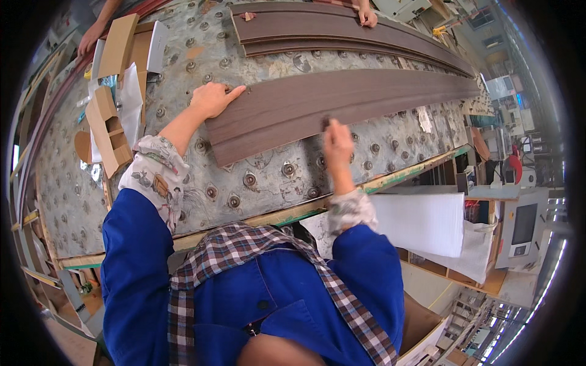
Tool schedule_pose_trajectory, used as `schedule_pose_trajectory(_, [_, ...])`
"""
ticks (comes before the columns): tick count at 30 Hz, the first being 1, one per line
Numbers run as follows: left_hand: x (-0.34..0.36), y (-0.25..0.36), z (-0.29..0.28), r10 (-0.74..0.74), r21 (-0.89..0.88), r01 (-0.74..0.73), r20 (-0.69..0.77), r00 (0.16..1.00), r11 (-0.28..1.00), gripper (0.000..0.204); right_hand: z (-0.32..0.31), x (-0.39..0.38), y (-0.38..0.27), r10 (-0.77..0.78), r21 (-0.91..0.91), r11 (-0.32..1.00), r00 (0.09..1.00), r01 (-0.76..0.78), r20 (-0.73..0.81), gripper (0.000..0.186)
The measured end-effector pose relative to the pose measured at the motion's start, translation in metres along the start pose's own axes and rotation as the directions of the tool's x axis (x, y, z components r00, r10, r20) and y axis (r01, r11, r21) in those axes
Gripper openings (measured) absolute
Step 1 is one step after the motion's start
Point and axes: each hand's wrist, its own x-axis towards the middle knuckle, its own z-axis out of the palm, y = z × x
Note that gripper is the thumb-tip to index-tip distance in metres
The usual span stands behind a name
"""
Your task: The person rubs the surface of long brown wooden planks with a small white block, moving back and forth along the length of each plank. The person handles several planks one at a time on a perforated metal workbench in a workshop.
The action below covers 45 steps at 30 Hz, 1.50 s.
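A long dark brown wood-look panel with a lengthwise groove lies slanted across the worktable in front of me. At its far left corner is my left hand, its thumb stretched toward the panel and its other fingers curled at the edge. My right hand is closed at the panel's near edge, around the middle of its length. A small dark piece shows at its fingertips, blurred by motion, and its kind cannot be made out.
The metal worktable is studded with ball rollers. More brown panels are stacked at the far side, where another person's hand rests. Cut cardboard packaging lies left, near another person's hand. White foam sheets stand at right.
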Motion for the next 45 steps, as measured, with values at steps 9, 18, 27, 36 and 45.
schedule_pose_trajectory(9, [0.0,0.003,-0.003,0.024,-0.006,-0.024,-0.002,1.0,1.0,0.079,-0.028,0.025,0.136,0.23,-0.399,0.877,0.963,-0.268,-0.14,0.022])
schedule_pose_trajectory(18, [0.0,0.007,0.002,0.005,0.004,-0.005,-0.03,1.0,1.0,0.08,0.013,-0.033,-0.137,0.047,0.191,0.979,0.991,-0.071,0.127,0.031])
schedule_pose_trajectory(27, [-0.001,-0.001,-0.001,0.02,-0.006,-0.02,-0.047,0.999,1.0,0.078,0.018,-0.025,-0.134,-0.064,0.344,0.939,0.989,0.015,0.133,0.035])
schedule_pose_trajectory(36, [0.001,-0.001,0.009,0.048,-0.027,-0.051,-0.089,0.995,0.998,0.079,0.005,-0.009,-0.072,0.131,-0.043,0.99,0.991,-0.131,0.002,0.021])
schedule_pose_trajectory(45, [-0.002,-0.006,0.004,0.044,-0.062,-0.051,-0.112,0.993,0.997,0.08,0.04,-0.058,-0.249,-0.349,0.6,0.799,0.847,0.045,0.402,0.045])
